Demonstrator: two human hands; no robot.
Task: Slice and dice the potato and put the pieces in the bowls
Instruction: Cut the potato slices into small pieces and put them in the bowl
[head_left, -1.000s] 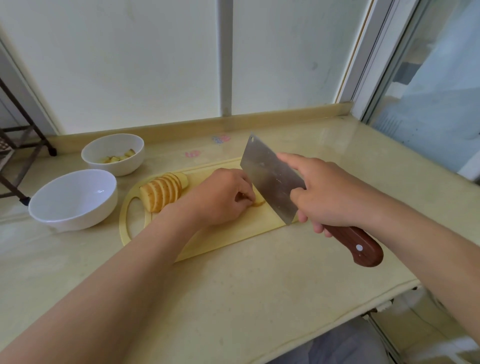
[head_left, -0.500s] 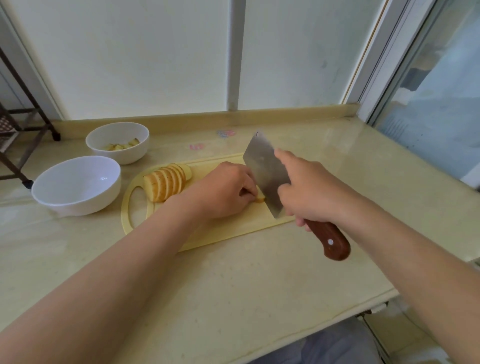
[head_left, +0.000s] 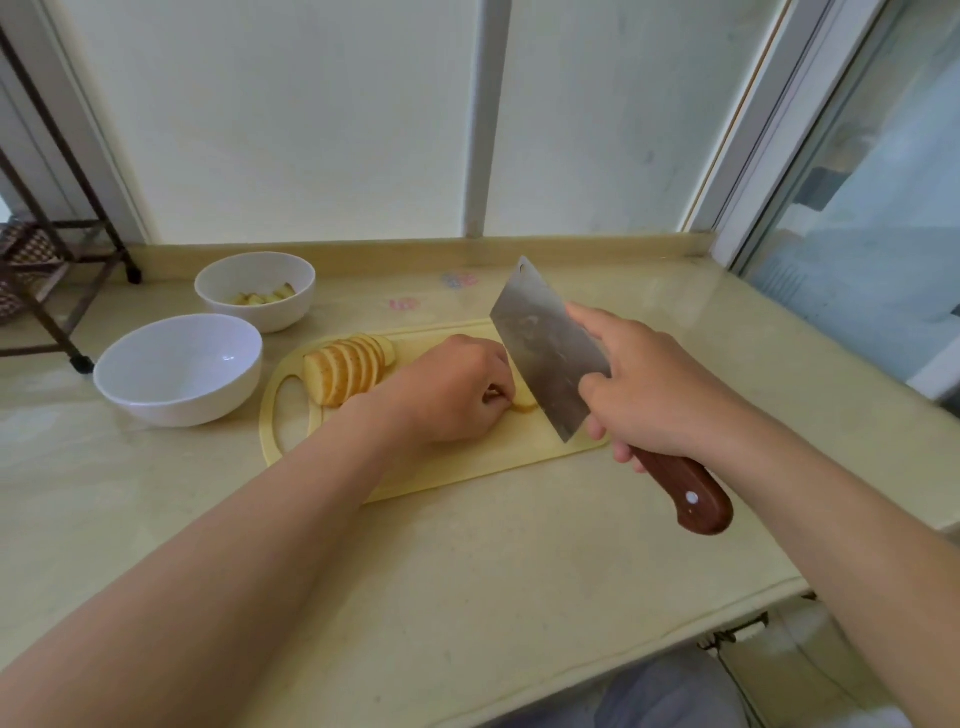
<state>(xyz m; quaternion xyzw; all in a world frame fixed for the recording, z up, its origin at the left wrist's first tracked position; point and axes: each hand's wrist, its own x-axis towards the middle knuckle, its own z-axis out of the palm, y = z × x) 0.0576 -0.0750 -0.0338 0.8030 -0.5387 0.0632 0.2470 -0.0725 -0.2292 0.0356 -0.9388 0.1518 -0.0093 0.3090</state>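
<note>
cutting board (head_left: 467, 467): landmark | large white bowl (head_left: 171, 400) off its left end, empty | small bowl (head_left: 270, 317) behind that end, holds dice | cleaver (head_left: 545, 353) above right half, right hand (head_left: 654, 395) gripping handle, forefinger bracing blade | left hand (head_left: 452, 395) curled mid-board as clamp | potato slices (head_left: 345, 369) fanned at left end, waiting | potato piece (head_left: 524, 401) under left fingertips, steadied for the cut

Potato slices (head_left: 347, 373) fanned on board; dice (head_left: 262, 298) in far bowl (head_left: 255, 270).
</note>
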